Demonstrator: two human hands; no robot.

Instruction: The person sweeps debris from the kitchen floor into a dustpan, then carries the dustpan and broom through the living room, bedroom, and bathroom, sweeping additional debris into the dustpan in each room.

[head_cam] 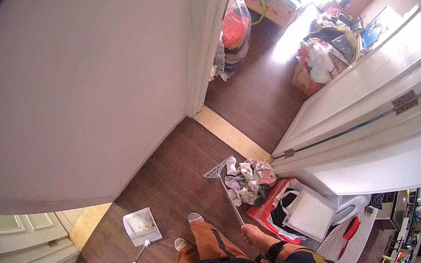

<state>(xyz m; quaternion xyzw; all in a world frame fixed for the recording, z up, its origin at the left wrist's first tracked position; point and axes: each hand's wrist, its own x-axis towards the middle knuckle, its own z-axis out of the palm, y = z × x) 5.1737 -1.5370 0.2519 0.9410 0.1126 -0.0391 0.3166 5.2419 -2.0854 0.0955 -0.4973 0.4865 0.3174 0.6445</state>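
Observation:
My right hand (254,234) grips the thin grey handle of a broom (233,204). Its pale, ribbed triangular head (216,170) is beside a heap of crumpled socks and small cloths (246,179) on the wooden floor, near the doorway. My left hand is out of view. A white long-handled dustpan (142,226) with grey dirt or dust in it lies to the left of my slippered feet (189,230). Its pole runs out of the picture at the bottom.
A red bag with dark and white contents (263,213) and a white plastic bin (311,213) stand right of the heap. A beige threshold (231,133) leads past an open white door (350,96) to bagged clothes (235,31). A wall (86,77) bounds the left.

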